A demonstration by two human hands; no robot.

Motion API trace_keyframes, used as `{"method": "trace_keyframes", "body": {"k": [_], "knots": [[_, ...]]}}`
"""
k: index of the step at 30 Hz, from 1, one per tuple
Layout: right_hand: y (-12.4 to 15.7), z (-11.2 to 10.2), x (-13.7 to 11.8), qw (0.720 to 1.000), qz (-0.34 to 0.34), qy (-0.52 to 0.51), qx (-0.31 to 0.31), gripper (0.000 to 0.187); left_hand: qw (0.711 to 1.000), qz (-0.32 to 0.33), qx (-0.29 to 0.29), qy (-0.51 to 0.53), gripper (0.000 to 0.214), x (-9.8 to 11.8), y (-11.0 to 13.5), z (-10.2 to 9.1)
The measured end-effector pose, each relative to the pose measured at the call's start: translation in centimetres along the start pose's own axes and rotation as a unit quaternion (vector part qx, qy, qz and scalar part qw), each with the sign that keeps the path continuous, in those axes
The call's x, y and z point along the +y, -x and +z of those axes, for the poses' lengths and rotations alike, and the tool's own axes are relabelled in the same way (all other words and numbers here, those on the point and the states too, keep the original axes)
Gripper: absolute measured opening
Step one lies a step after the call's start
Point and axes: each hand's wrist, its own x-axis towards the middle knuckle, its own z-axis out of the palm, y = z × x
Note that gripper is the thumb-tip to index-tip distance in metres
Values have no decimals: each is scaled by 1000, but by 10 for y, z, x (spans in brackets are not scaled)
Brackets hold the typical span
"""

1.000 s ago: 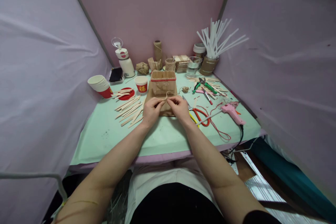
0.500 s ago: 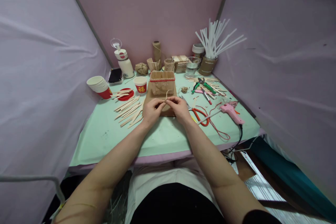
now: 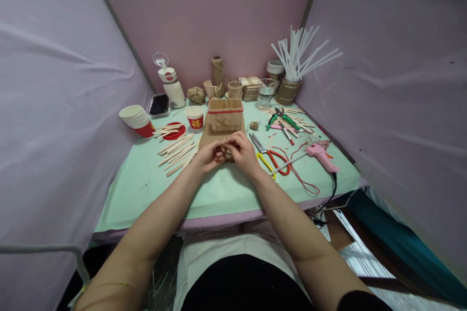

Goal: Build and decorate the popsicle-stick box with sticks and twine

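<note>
My left hand (image 3: 212, 155) is curled closed, palm partly turned up, over the front of a brown board. My right hand (image 3: 241, 151) pinches against its fingertips from the other side. A short piece of jute twine (image 3: 225, 140) shows faintly between the two hands; most of it is hidden by the fingers. Just behind them, a small box of wooden sticks (image 3: 225, 120) with a red cord round its rim stands upright on the brown board (image 3: 207, 137). Neither hand touches the box.
Loose wooden sticks (image 3: 178, 153) and a paper cup (image 3: 195, 119) lie left. Orange-handled scissors (image 3: 272, 151), red cord (image 3: 301, 180), green pliers (image 3: 282, 117) and a pink glue gun (image 3: 323, 157) are right. A twine ball (image 3: 196, 95), bottle (image 3: 174, 92) and water glass (image 3: 266, 92) line the back.
Both hands have drawn slightly lower and closer together, and the left has rolled its palm upward. The twine end that stood up above the fingers is now mostly hidden. More of the scissors shows.
</note>
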Motion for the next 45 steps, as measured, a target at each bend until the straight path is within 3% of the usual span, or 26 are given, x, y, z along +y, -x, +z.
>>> {"method": "trace_keyframes", "body": {"k": [2, 7, 12, 15, 20, 22, 27, 30, 38, 43, 45], "knots": [[0, 0, 0, 1000, -5, -7, 9, 9, 999, -26, -26, 31, 21, 2, 1, 1], [-1, 0, 5, 999, 33, -25, 5, 4, 998, 68, -5, 4, 24, 1, 4, 4], [0, 2, 6, 999, 17, -14, -41, 7, 1000, 1, -20, 16, 24, -1, 2, 1], [-1, 1, 10, 998, 29, -48, -29, 8, 1000, 20, -7, 5, 24, -2, 1, 0], [-3, -1, 17, 994, 78, -83, 4, 51, 993, 100, 59, -25, 28, -4, 0, 3], [-3, -1, 16, 993, 95, -67, -4, 59, 989, 124, 72, -45, 29, -5, -1, 3], [-4, 0, 8, 995, 88, -20, 36, 24, 973, 175, 92, -119, 32, -11, -7, -1], [-5, -1, 7, 995, 81, -21, 59, 15, 964, 195, 82, -160, 33, -14, -9, -4], [-7, -5, 19, 989, 101, 23, 103, 20, 927, 206, 43, -312, 29, -12, -2, -2], [-10, -14, 31, 958, 171, 20, 228, 22, 907, 196, -8, -373, 23, -8, 9, 6], [-11, -16, 32, 948, 205, -11, 243, 26, 903, 197, -21, -380, 24, -8, 10, 7]]}}
